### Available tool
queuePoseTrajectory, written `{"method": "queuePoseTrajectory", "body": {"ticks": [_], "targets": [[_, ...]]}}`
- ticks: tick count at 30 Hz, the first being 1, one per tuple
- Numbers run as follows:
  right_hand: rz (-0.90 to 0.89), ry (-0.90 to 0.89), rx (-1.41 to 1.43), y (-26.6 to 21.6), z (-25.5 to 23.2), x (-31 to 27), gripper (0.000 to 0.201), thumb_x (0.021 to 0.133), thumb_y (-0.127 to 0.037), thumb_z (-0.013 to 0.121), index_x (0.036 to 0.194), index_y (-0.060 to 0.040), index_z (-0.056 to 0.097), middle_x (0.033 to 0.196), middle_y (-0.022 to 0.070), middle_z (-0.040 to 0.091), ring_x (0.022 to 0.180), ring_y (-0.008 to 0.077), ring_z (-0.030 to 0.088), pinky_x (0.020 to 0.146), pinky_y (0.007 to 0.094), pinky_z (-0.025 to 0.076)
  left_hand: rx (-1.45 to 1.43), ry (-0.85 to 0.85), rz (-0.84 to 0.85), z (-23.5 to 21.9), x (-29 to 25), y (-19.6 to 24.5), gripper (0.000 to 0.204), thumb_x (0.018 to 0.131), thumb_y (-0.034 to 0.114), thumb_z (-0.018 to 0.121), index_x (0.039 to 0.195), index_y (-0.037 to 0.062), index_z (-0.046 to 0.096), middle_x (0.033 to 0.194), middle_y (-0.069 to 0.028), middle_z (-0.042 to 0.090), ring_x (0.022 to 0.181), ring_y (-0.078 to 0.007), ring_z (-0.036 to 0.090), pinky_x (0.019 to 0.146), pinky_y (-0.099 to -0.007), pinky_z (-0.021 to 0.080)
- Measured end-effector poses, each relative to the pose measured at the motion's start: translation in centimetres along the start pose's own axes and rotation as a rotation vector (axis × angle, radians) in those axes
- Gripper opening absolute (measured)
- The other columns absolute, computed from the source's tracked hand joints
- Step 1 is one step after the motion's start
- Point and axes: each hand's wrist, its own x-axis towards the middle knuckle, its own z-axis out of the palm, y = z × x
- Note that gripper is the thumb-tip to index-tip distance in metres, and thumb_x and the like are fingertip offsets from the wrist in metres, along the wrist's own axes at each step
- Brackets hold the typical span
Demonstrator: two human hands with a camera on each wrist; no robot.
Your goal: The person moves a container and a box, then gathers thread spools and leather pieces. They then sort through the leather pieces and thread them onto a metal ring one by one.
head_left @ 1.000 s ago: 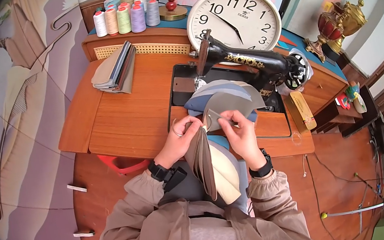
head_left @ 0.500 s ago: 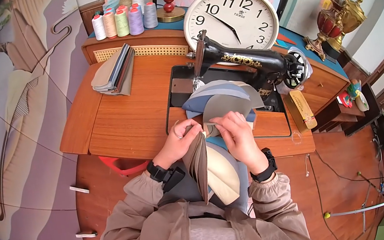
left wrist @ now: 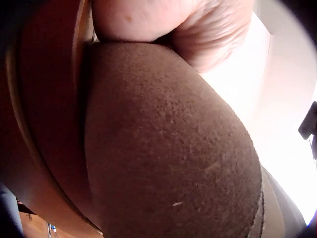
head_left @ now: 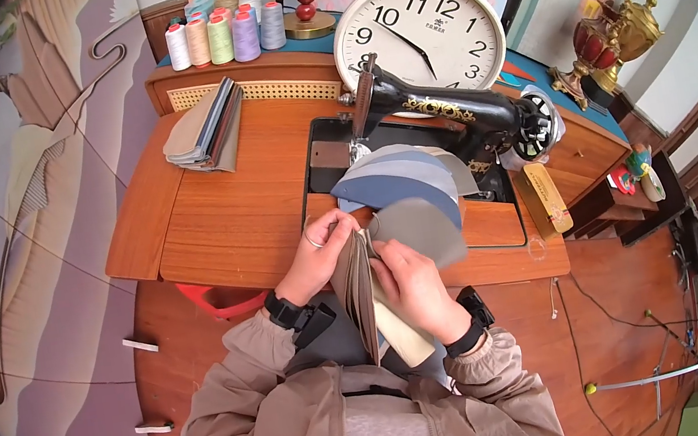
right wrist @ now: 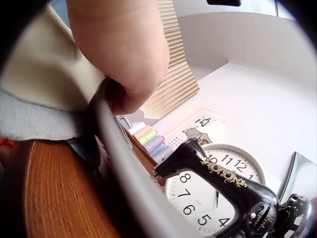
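A bundle of leaf-shaped fabric swatches hangs fanned out in front of the person, over the table's front edge. My left hand (head_left: 320,254) pinches the brown swatches (head_left: 355,294) near their narrow top. In the left wrist view one brown swatch (left wrist: 168,139) with a fuzzy surface hangs under the fingers. The right hand (head_left: 416,287) grips swatches near the same top, fingers curled around them. A cream swatch (head_left: 403,341) hangs below it. To the right a grey swatch (head_left: 425,229) fans over the table edge, its rim (right wrist: 131,168) blurred in the right wrist view. Blue swatches (head_left: 393,182) lie behind.
A black sewing machine (head_left: 441,107) stands on the wooden table (head_left: 224,228). Behind it are a wall clock (head_left: 419,22) and several thread spools (head_left: 221,40). Another swatch bundle (head_left: 208,129) lies at back left, a yellow box (head_left: 547,199) at right.
The right hand has moved down and slightly left, from pinching the grey swatch to gripping beside the brown ones. The grey swatch has dropped toward the table edge, exposing more blue. The left hand stays nearly in place.
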Motion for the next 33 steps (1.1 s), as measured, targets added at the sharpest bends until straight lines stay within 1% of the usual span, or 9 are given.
{"method": "queuePoseTrajectory", "body": {"ticks": [3, 5, 7, 11, 13, 17, 19, 23, 33], "targets": [[0.052, -0.025, 0.003, -0.5, -0.1, 0.3, 0.018, 0.090, -0.006, 0.062, 0.107, -0.0007, 0.059, 0.089, 0.0148, 0.060, 0.078, 0.0354, 0.063, 0.067, 0.0434, 0.052, 0.056, -0.032, 0.027, 0.2, 0.1, 0.2, 0.025, 0.107, 0.027, 0.048, 0.098, 0.0054, 0.057, 0.090, 0.0026, 0.058, 0.081, -0.0032, 0.052, 0.074, -0.0196, 0.044], [0.099, -0.061, 0.019, -1.0, -0.1, 0.4, 0.018, 0.090, -0.006, 0.062, 0.107, -0.0017, 0.059, 0.089, 0.0148, 0.060, 0.077, 0.0361, 0.063, 0.066, 0.0435, 0.052, 0.078, -0.084, 0.205, 0.2, 0.5, -0.3, 0.026, 0.107, 0.028, 0.046, 0.098, 0.0055, 0.055, 0.090, 0.0019, 0.057, 0.080, -0.0043, 0.051, 0.075, -0.0206, 0.043], [0.084, -0.087, 0.053, -1.4, 0.0, 0.5, 0.016, 0.090, -0.005, 0.062, 0.106, -0.0023, 0.061, 0.088, 0.0185, 0.062, 0.078, 0.0401, 0.062, 0.069, 0.0444, 0.051, 0.070, -0.083, 0.150, 0.0, 0.2, -0.7, 0.027, 0.108, 0.028, 0.046, 0.095, 0.0054, 0.055, 0.089, 0.0016, 0.057, 0.080, -0.0047, 0.050, 0.075, -0.0211, 0.042], [0.035, -0.168, 0.186, -0.1, -1.5, 0.9, 0.009, 0.091, -0.006, 0.061, 0.097, -0.0003, 0.065, 0.087, 0.0173, 0.065, 0.076, 0.0363, 0.064, 0.069, 0.0420, 0.051, 0.133, -0.067, 0.028, -0.2, -0.1, 0.2, 0.030, 0.107, 0.026, 0.047, 0.088, 0.0049, 0.056, 0.083, 0.0018, 0.056, 0.079, -0.0050, 0.049, 0.073, -0.0221, 0.041], [0.174, -0.152, 0.487, 1.6, -2.0, 1.4, 0.009, 0.091, -0.006, 0.059, 0.088, -0.0007, 0.066, 0.085, 0.0144, 0.067, 0.079, 0.0363, 0.065, 0.071, 0.0421, 0.051, 0.107, -0.048, 0.045, 0.1, 0.0, -0.2, 0.029, 0.106, 0.024, 0.049, 0.087, 0.0047, 0.057, 0.080, 0.0031, 0.055, 0.076, -0.0043, 0.049, 0.071, -0.0219, 0.041], [0.230, 0.088, 0.157, 4.6, -0.1, 4.1, 0.010, 0.087, -0.006, 0.064, 0.094, -0.0003, 0.068, 0.092, 0.0139, 0.069, 0.082, 0.0345, 0.064, 0.078, 0.0391, 0.052, 0.126, -0.049, 0.048, 0.2, 0.0, 0.2, 0.031, 0.106, 0.024, 0.049, 0.084, 0.0039, 0.058, 0.078, 0.0025, 0.057, 0.074, -0.0050, 0.050, 0.068, -0.0225, 0.042], [-0.010, 0.212, 0.010, 5.8, 1.3, 5.3, 0.017, 0.083, -0.004, 0.069, 0.100, -0.0008, 0.068, 0.095, 0.0123, 0.068, 0.087, 0.0334, 0.064, 0.081, 0.0394, 0.053, 0.122, -0.050, 0.041, 0.2, 0.0, 0.2, 0.031, 0.106, 0.024, 0.049, 0.084, 0.0038, 0.058, 0.078, 0.0022, 0.057, 0.074, -0.0051, 0.050, 0.068, -0.0226, 0.042], [0.030, 0.068, -0.199, 6.4, 2.5, 5.9, 0.025, 0.080, -0.005, 0.071, 0.105, -0.0025, 0.068, 0.099, 0.0095, 0.069, 0.088, 0.0312, 0.063, 0.082, 0.0390, 0.053, 0.161, -0.069, 0.058, -0.1, 0.1, -0.2, 0.032, 0.106, 0.024, 0.049, 0.084, 0.0034, 0.058, 0.078, 0.0015, 0.058, 0.074, -0.0055, 0.051, 0.068, -0.0228, 0.043], [0.140, 0.194, -0.050, 5.9, 0.3, 3.8, 0.012, 0.093, -0.002, 0.057, 0.104, 0.0007, 0.060, 0.091, 0.0180, 0.065, 0.086, 0.0368, 0.063, 0.077, 0.0419, 0.051, 0.119, -0.001, 0.070, 0.1, 0.1, 0.0, 0.031, 0.107, 0.023, 0.048, 0.085, 0.0034, 0.057, 0.081, 0.0016, 0.058, 0.076, -0.0042, 0.051, 0.070, -0.0222, 0.044]]}}
